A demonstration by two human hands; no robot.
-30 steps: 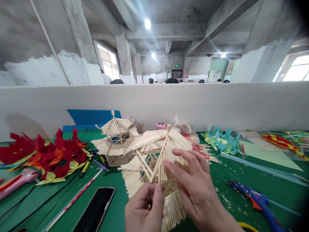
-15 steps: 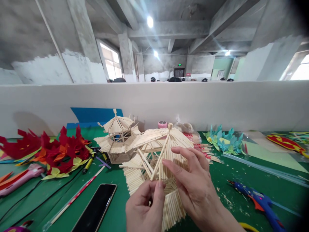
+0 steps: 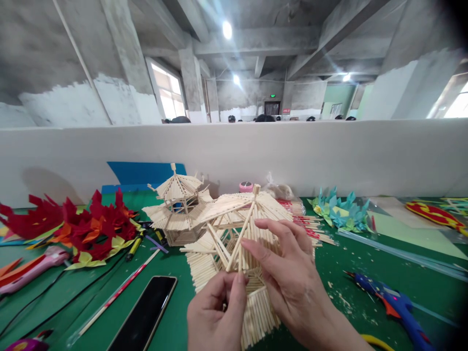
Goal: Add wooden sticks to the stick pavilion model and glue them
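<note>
A pavilion model built of thin wooden sticks (image 3: 258, 312) stands on the green table in front of me, its slatted roof (image 3: 272, 207) partly open at the front. My left hand (image 3: 219, 309) pinches the lower end of a wooden stick (image 3: 240, 258) at the roof's near edge. My right hand (image 3: 288, 268) is beside the roof's right slope, fingers spread; its index fingertip is at the sticks, though whether it presses them I cannot tell. Behind on the left stands a smaller stick pavilion (image 3: 179, 190) with a tiered roof.
A phone (image 3: 146, 312) lies left of the model; a blue glue gun (image 3: 391, 302) is at right. Red paper-like shapes (image 3: 97, 234) and a pink glue gun (image 3: 36, 270) sit on the left. Clear glue sticks (image 3: 398, 253) lie at right. A white partition (image 3: 329, 151) runs behind.
Both hands have shifted very slightly left, with the right fingertips still at the roof sticks. The left hand keeps its pinch. Otherwise the scene looks the same.
</note>
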